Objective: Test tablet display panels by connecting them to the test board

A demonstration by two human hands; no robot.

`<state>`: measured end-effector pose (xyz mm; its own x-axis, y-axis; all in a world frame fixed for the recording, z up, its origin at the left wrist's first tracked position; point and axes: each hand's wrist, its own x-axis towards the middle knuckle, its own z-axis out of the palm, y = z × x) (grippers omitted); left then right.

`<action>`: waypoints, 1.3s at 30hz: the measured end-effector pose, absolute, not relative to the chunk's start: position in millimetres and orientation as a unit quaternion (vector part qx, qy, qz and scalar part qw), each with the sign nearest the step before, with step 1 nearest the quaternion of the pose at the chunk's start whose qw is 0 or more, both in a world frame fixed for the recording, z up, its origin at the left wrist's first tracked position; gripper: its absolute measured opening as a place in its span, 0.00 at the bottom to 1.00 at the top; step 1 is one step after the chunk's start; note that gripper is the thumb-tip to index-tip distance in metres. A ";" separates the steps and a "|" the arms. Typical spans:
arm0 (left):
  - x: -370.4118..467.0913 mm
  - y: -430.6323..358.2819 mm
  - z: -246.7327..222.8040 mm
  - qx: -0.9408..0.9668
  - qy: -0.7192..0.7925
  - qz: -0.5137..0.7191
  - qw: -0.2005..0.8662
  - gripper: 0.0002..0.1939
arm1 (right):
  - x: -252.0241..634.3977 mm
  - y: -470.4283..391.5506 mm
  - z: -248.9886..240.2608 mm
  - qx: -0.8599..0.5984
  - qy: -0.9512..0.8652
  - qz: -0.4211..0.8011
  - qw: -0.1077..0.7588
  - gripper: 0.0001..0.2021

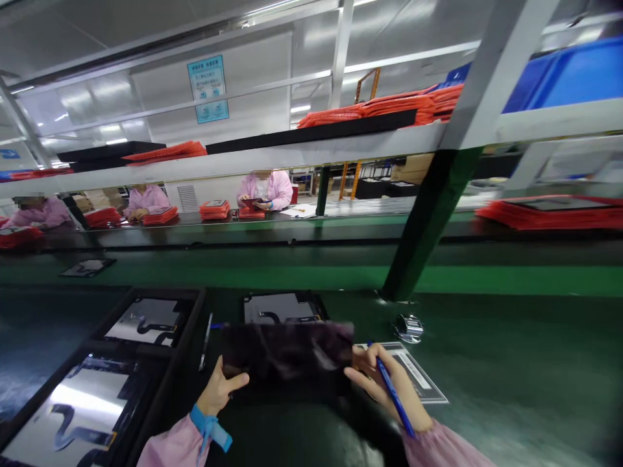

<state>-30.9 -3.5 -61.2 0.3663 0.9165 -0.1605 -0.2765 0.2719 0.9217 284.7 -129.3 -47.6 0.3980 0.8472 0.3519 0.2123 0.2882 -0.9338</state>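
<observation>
A dark, glossy display panel (287, 357) is held up above the bench, tilted, its shiny face towards me. My left hand (217, 389), with a blue band at the wrist, grips the panel's left edge, thumb in front. At the right edge my right hand (384, 383) grips the same panel and also carries a blue pen (395, 399) that slants back across the hand. Behind the held panel lies another display panel (280, 305), its grey back and flex cable showing. Under and beyond my right hand is a printed sheet (423, 379), partly covered.
On the left stands a black tray (187, 344) with grey-backed panels (63, 415). A second pen (206, 342) lies beside it. A shiny metallic roll (409, 328) sits at right, near a slanted post (428, 220). Co-workers (265, 188) sit across the line beside red packing sheets (214, 209).
</observation>
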 end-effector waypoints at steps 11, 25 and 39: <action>-52.8 -26.7 -35.3 0.731 0.259 0.200 0.599 0.06 | 266.4 -183.0 -78.2 -0.549 -0.570 0.157 0.591 0.21; -30.5 -22.2 -19.4 0.880 0.295 0.127 0.349 0.28 | 245.3 -155.8 -70.5 -0.587 -0.366 0.291 0.661 0.26; 77.3 -16.4 -32.3 0.745 0.320 0.095 0.578 0.17 | 247.8 -145.7 -71.3 -0.665 -0.425 0.181 0.587 0.29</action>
